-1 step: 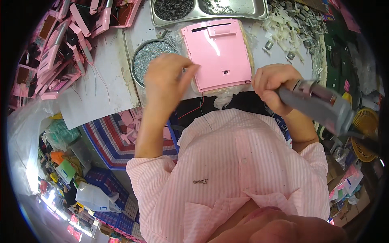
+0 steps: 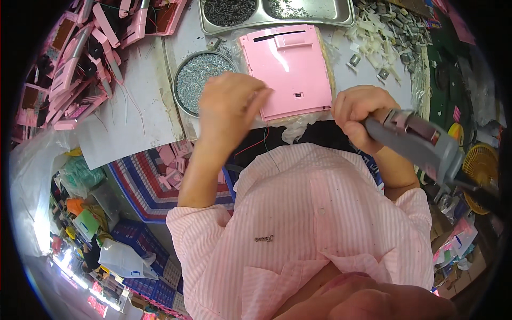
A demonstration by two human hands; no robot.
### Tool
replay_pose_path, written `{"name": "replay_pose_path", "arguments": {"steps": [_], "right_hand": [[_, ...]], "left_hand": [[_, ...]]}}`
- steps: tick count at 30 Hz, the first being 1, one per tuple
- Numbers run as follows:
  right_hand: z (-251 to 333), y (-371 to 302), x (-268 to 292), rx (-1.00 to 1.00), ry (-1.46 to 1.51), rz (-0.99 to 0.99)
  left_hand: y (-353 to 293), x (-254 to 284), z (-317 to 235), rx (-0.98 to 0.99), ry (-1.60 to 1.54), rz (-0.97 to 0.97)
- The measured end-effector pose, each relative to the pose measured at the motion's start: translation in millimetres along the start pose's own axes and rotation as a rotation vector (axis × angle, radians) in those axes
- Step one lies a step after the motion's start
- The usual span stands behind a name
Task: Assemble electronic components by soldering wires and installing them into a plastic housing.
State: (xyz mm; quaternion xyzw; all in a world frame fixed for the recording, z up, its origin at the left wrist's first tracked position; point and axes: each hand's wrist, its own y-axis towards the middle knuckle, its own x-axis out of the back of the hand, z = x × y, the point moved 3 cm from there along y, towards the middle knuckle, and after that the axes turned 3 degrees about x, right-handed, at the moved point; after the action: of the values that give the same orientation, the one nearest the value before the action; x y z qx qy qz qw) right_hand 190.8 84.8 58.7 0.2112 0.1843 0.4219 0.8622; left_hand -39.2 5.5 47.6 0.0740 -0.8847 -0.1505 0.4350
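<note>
A pink plastic housing [image 2: 296, 69] lies face down or flat on a wrapped pad at the table's near edge, with a slot across its far side and a small opening near its close side. My left hand [image 2: 232, 104] is bent over the housing's left edge, beside the round tin of screws [image 2: 194, 80]. Its fingertips are pressed together; what they hold, if anything, I cannot make out. At the housing's right edge, my right hand [image 2: 365, 109] grips a grey electric screwdriver [image 2: 416, 141], held slanting, its tip hidden by the fingers.
A metal tray [image 2: 301, 21] of small dark parts stands at the back. Small motors and white plastic pieces [image 2: 373, 42] are heaped at the right. Pink housings with wires [image 2: 69, 80] pile up at the left. Below the table sits a striped basket [image 2: 146, 186] with pink pieces.
My left hand has shifted slightly right, closer to the housing. The screwdriver's rear end has tipped a little toward me; the housing has stayed practically in place.
</note>
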Motion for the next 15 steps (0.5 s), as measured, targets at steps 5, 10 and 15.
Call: {"name": "replay_pose_path", "arguments": {"steps": [5,10,15], "right_hand": [[-1,0,-2,-0.032,-0.143,0.017],[21,14,4,-0.085,0.035,-0.198],[51,41,3,-0.012,0.196,-0.123]], "left_hand": [[0,-28,-34,-0.203,-0.147,0.002],[2,-42,-48,-0.176,-0.291,0.013],[2,-48,-53,-0.229,-0.308,-0.049]]}}
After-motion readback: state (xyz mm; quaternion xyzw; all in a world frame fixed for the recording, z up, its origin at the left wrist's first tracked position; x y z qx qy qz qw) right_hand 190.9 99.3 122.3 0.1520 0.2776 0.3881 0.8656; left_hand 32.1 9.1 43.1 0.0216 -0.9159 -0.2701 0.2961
